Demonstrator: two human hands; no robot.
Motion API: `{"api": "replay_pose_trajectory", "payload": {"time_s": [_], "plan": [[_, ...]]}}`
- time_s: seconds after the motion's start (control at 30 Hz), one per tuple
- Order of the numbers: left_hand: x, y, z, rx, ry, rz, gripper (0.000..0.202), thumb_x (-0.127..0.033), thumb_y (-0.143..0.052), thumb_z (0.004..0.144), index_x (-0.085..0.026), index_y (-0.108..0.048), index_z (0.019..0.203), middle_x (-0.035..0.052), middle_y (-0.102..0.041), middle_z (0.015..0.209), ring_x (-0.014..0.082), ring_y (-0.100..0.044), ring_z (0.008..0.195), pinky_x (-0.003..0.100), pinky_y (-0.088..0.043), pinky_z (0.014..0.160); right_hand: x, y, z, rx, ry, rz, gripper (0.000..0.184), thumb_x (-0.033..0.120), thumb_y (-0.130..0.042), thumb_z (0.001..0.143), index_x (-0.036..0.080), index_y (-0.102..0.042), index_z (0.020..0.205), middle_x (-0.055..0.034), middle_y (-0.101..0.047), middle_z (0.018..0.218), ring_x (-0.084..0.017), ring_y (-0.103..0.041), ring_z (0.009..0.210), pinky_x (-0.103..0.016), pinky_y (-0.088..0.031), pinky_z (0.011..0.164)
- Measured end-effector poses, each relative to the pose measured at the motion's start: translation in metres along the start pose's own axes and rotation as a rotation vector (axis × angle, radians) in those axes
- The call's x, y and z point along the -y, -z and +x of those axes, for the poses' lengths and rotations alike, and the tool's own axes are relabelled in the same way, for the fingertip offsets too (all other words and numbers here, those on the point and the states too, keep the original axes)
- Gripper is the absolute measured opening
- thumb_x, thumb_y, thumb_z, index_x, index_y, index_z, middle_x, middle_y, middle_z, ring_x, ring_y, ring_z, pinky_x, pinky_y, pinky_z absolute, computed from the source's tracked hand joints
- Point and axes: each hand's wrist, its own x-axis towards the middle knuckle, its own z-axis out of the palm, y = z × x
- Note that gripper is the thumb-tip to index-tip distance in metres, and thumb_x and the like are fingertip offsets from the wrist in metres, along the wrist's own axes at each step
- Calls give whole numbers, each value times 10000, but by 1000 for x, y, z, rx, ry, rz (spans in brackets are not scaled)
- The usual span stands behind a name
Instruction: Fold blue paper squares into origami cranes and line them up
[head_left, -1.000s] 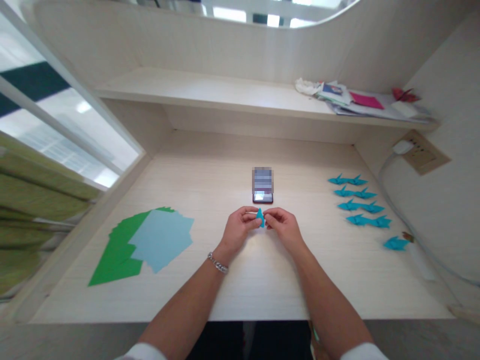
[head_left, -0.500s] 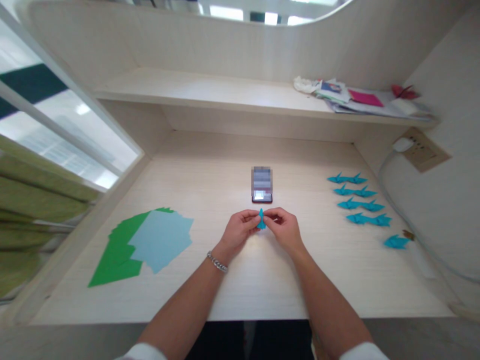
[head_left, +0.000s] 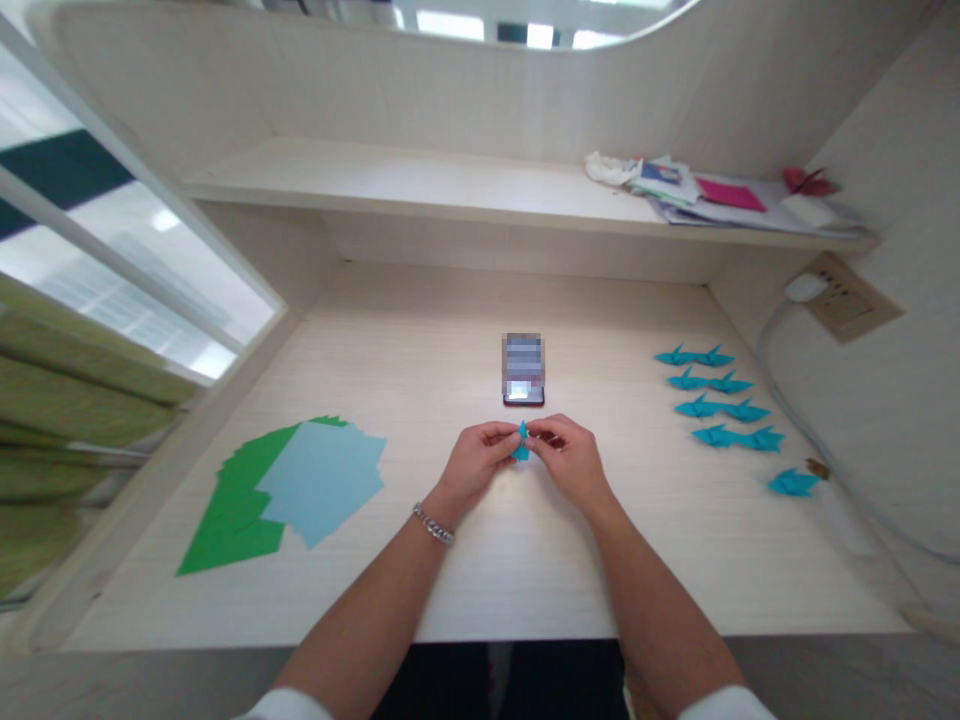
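Observation:
A small piece of folded blue paper (head_left: pixel 523 452) is pinched between both hands over the middle of the desk, its narrow tip pointing away from me. My left hand (head_left: pixel 484 460) grips its left side between thumb and fingers. From the right, my right hand (head_left: pixel 571 458) pinches the other side the same way. Just beyond the hands lies a phone (head_left: pixel 523 370) with a lit, partly blurred screen. Folded blue paper cranes (head_left: pixel 722 408) stand in rows at the right of the desk, with a single crane (head_left: pixel 793 483) nearer to me.
Light blue sheets (head_left: pixel 326 480) overlap green sheets (head_left: pixel 240 515) on the left. A shelf (head_left: pixel 420 180) runs across the back, with papers (head_left: pixel 697 190) on its right part. At the right wall, a white cable (head_left: pixel 780 385) hangs from a socket (head_left: pixel 851 298).
The folded blue paper looks narrower at its upper tip, and the fingers have shifted slightly on it. Both hands stay in nearly the same place.

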Motion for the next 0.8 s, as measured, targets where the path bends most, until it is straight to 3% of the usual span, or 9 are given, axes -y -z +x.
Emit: {"api": "replay_pose_trajectory", "payload": {"time_s": [0.2, 0.43, 0.8], "plan": [[1, 0, 1, -4, 0, 100, 308, -320, -773, 644, -126, -708, 875, 70, -697, 759, 137, -614, 648, 253, -494, 608, -7, 4, 1, 79, -32, -58, 72, 253, -640, 751, 198, -661, 793, -18, -659, 741, -157, -593, 668, -277, -464, 633], [1, 4, 1, 34, -29, 140, 334, -314, -770, 648, -121, -697, 911, 86, -713, 798, 166, -646, 700, 280, -509, 650, -4, 6, -1, 125, 40, -162, 77, 228, -609, 771, 211, -653, 831, -15, -657, 747, -155, -576, 652, -273, -444, 629], [1, 5, 3, -31, -95, 82, 324, -277, -798, 610, -117, -684, 868, 79, -715, 783, 160, -647, 697, 281, -500, 679, 1, 1, -2, 84, 107, -178, 116, 207, -559, 800, 221, -669, 835, -17, -663, 767, -160, -594, 659, -270, -460, 644]]}}
